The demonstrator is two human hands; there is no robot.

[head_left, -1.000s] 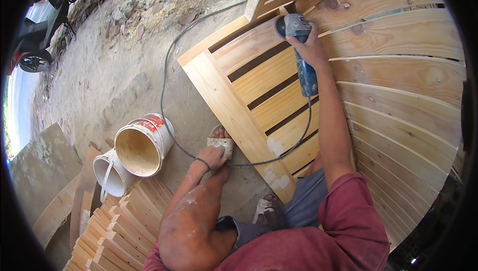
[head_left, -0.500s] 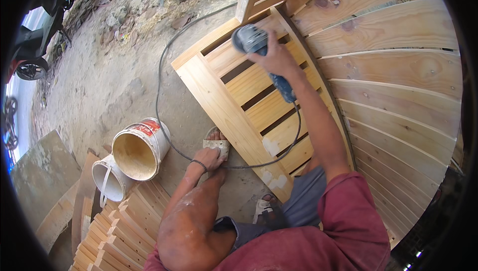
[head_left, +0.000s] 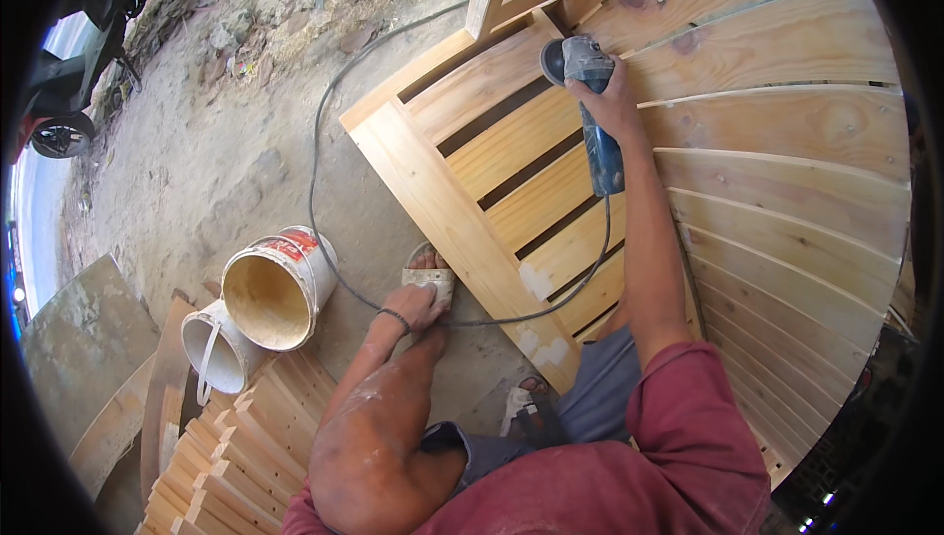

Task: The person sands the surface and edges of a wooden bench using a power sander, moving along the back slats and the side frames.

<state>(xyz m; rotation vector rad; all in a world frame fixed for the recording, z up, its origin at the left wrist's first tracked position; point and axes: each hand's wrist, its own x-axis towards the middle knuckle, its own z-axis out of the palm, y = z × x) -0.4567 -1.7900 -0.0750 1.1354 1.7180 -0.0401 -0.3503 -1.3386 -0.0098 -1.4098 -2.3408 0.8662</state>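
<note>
My right hand [head_left: 610,102] is wrapped round the body of a blue angle grinder [head_left: 602,151] with a grey head. Its round disc [head_left: 553,61] is beside the curved edge where the slatted wooden panel [head_left: 393,147] meets the taller slatted side. Down by my sandalled foot [head_left: 430,262], my left hand [head_left: 420,306] hangs with its fingers curled. The grinder's dark power cord [head_left: 511,321] passes at that hand; whether the fingers grip it is hidden. Pale filler patches [head_left: 536,281] mark the panel's near slats.
A white bucket [head_left: 313,299] and a smaller white pail [head_left: 218,378] lie tipped at the left. Below them stand stacked wooden pieces [head_left: 241,456]. Tall slatted boards [head_left: 787,132] rise on the right. The cord loops over the dirt ground [head_left: 226,161]. Rubble lies farther off.
My right hand has carried the angle grinder rightward, from over the panel's far slats to the curved edge by the tall boards. The cord's near loop shifted with it. My left hand stayed put.
</note>
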